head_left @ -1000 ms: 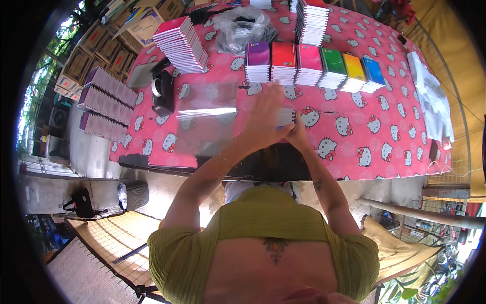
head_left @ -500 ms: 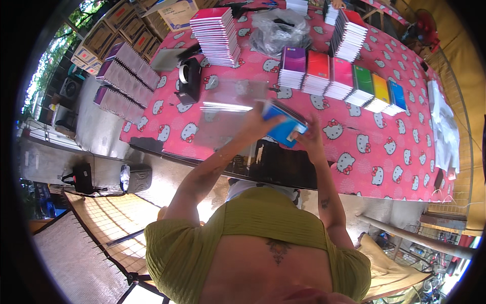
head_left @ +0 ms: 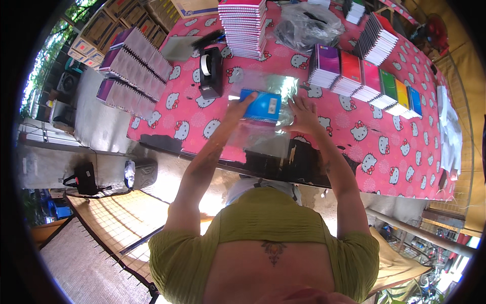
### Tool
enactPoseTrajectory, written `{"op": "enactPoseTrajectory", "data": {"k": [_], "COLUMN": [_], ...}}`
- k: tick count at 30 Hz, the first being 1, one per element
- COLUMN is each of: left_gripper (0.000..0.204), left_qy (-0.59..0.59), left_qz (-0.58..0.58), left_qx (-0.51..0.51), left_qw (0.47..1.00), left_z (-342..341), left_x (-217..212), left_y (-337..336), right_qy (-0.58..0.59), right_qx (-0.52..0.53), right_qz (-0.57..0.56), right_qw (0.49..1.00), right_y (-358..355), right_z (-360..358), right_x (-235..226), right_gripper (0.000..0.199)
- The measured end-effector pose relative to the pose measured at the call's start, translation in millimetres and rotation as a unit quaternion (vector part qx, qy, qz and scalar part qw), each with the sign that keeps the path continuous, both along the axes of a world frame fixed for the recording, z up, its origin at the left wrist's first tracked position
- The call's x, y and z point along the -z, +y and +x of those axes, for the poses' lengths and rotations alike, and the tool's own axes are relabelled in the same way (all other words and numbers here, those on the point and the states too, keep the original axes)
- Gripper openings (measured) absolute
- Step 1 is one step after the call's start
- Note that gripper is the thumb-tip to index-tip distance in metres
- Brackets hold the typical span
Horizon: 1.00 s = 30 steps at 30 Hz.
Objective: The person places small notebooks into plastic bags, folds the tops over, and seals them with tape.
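Observation:
A blue spiral notebook [head_left: 261, 106] lies face up on a clear plastic sheet [head_left: 276, 143] on the table. My left hand [head_left: 242, 105] grips the notebook's left edge, thumb on the cover and the other fingers partly hidden. My right hand [head_left: 304, 117] is open, fingers spread, resting on or just over the sheet's right side, apart from the notebook. Light glares off the film near those fingertips. Beyond the left hand stands a black tape dispenser [head_left: 211, 76] with a pale roll.
Notebook stacks in purple [head_left: 324, 63], red [head_left: 350, 71] and other colours line the right side. A tall red-topped stack [head_left: 243, 28] and crumpled clear plastic [head_left: 306, 28] stand farther back. Purple notebook stacks [head_left: 132, 73] sit at left, near cardboard boxes [head_left: 93, 40]. The table's dark front edge [head_left: 268, 164] shows.
The blue notebook has gone from being held tilted in both hands to lying flat on the plastic sheet. My right hand has let go and opened to its right.

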<state>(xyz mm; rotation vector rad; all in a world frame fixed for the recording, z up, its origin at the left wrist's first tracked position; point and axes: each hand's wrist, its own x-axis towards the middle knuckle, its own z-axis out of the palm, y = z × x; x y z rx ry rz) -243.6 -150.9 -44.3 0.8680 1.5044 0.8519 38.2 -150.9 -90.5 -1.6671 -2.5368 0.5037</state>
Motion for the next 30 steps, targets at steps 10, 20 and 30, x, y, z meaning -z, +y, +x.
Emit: {"op": "enactPoseTrajectory", "data": {"k": [10, 20, 30], "left_gripper": [0.099, 0.054, 0.022], "left_qy": [0.358, 0.124, 0.300], "left_qz": [0.052, 0.068, 0.366], "left_qx": [0.085, -0.032, 0.341], "left_qw": [0.928, 0.989, 0.812], "left_z": [9, -23, -85], "left_x": [6, 42, 35], "left_y": [14, -1, -70], "right_qy": [0.330, 0.548, 0.260], "right_qx": [0.114, 0.315, -0.103], "right_qz": [0.046, -0.261, -0.037], "right_qw": [0.936, 0.730, 0.959], "right_y": [1, -17, -67], "right_z": [-13, -55, -22], "right_x": [2, -10, 2], "right_gripper": [0.068, 0.040, 0.023]}}
